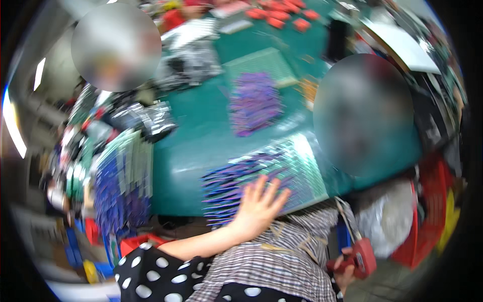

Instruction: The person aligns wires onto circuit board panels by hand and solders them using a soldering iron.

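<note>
Lying near the close edge of the green table (183,156), the blue-purple strips (221,189) cover part of a pale green sheet (308,171), under my left hand (259,209), spread wide. Well apart from it, my right hand (344,272) is clamped on a red tool (364,258). Beyond the sheet lies a purple bundle (255,103); farther off, red pieces (275,23).

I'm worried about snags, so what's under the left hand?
Blue-purple strips and a pale green sheet show around the left hand, apparently running beneath it; whatever it covers directly is hidden.
</note>
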Action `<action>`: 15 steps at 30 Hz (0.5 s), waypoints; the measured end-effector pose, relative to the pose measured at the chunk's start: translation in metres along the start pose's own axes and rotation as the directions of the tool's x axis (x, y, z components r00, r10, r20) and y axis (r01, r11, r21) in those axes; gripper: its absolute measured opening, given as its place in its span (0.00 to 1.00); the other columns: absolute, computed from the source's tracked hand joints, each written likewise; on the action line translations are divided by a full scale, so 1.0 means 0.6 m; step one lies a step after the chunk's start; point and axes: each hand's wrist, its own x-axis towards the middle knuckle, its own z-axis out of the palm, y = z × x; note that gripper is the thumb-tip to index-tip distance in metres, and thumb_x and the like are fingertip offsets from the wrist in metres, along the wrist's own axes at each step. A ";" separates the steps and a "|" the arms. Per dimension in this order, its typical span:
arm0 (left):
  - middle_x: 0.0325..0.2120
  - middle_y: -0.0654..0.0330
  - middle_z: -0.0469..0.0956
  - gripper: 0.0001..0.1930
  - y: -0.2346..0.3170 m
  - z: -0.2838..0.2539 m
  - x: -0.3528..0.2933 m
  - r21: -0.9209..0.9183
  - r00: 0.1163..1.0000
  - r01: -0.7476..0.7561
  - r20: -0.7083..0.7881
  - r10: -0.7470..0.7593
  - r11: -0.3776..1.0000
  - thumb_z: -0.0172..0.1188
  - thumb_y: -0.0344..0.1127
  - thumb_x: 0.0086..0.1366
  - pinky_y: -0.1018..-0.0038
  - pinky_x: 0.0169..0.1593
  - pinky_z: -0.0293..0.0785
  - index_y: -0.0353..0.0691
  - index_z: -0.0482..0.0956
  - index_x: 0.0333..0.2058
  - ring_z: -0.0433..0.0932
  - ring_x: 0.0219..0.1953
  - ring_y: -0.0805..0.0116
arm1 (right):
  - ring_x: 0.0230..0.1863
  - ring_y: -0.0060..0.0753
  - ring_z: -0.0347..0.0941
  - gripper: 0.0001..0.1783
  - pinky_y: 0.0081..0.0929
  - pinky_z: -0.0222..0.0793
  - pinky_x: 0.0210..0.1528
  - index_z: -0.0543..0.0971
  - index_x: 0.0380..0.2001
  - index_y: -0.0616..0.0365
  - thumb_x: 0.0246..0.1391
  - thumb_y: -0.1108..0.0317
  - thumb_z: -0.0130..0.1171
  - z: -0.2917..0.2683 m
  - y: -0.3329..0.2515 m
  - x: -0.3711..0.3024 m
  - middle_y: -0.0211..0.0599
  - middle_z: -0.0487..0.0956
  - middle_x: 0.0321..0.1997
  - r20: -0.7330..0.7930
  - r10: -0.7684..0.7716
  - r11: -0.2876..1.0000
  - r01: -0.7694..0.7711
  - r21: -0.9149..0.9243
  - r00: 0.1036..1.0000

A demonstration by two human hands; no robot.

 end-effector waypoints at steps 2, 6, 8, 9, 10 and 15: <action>0.62 0.46 0.60 0.32 0.028 -0.050 -0.044 -0.005 1.000 0.017 -0.023 -0.017 1.000 0.56 0.36 0.56 0.42 0.55 0.63 0.50 0.64 0.62 0.56 0.64 0.38 | 0.23 0.27 0.70 0.33 0.27 0.71 0.20 0.59 0.53 0.66 0.60 0.49 0.53 -0.173 0.063 0.022 0.46 0.72 0.40 0.485 -0.061 0.720 0.376 -0.584 0.872; 0.56 0.42 0.67 0.27 -0.012 -0.188 -0.052 -0.277 0.983 0.182 0.078 -0.167 0.944 0.52 0.30 0.61 0.55 0.56 0.68 0.40 0.63 0.61 0.69 0.58 0.45 | 0.23 0.28 0.71 0.32 0.27 0.71 0.20 0.59 0.55 0.64 0.60 0.50 0.52 -0.144 0.099 0.131 0.47 0.72 0.42 0.625 -0.106 0.766 0.464 -0.445 0.773; 0.50 0.41 0.73 0.23 -0.050 -0.308 -0.079 -0.523 0.883 0.413 0.029 -0.469 0.746 0.52 0.28 0.64 0.63 0.55 0.70 0.34 0.65 0.58 0.74 0.53 0.48 | 0.23 0.28 0.71 0.31 0.27 0.71 0.21 0.58 0.56 0.63 0.61 0.50 0.51 -0.113 0.096 0.161 0.48 0.72 0.43 0.685 -0.130 0.792 0.490 -0.363 0.717; 0.48 0.41 0.75 0.21 -0.053 -0.367 -0.099 -0.623 0.785 0.477 -0.015 -0.619 0.620 0.52 0.27 0.65 0.65 0.54 0.71 0.32 0.66 0.57 0.76 0.50 0.48 | 0.23 0.29 0.71 0.31 0.27 0.71 0.21 0.58 0.56 0.62 0.61 0.51 0.51 -0.099 0.094 0.172 0.48 0.72 0.43 0.703 -0.145 0.803 0.498 -0.328 0.696; 0.48 0.41 0.75 0.20 -0.061 -0.397 -0.112 -0.566 0.741 0.460 -0.181 -0.647 0.685 0.51 0.26 0.66 0.64 0.53 0.71 0.31 0.67 0.56 0.75 0.50 0.46 | 0.23 0.29 0.71 0.30 0.28 0.71 0.21 0.58 0.57 0.61 0.61 0.51 0.51 -0.089 0.091 0.178 0.48 0.72 0.44 0.708 -0.157 0.807 0.503 -0.310 0.688; 0.51 0.41 0.71 0.22 -0.152 -0.418 -0.132 0.026 0.492 0.728 -0.715 -0.496 0.685 0.48 0.24 0.66 0.61 0.57 0.67 0.32 0.63 0.59 0.71 0.53 0.43 | 0.24 0.30 0.72 0.29 0.28 0.71 0.22 0.57 0.59 0.58 0.62 0.53 0.49 -0.050 0.063 0.183 0.50 0.71 0.46 0.705 -0.203 0.843 0.488 -0.227 0.679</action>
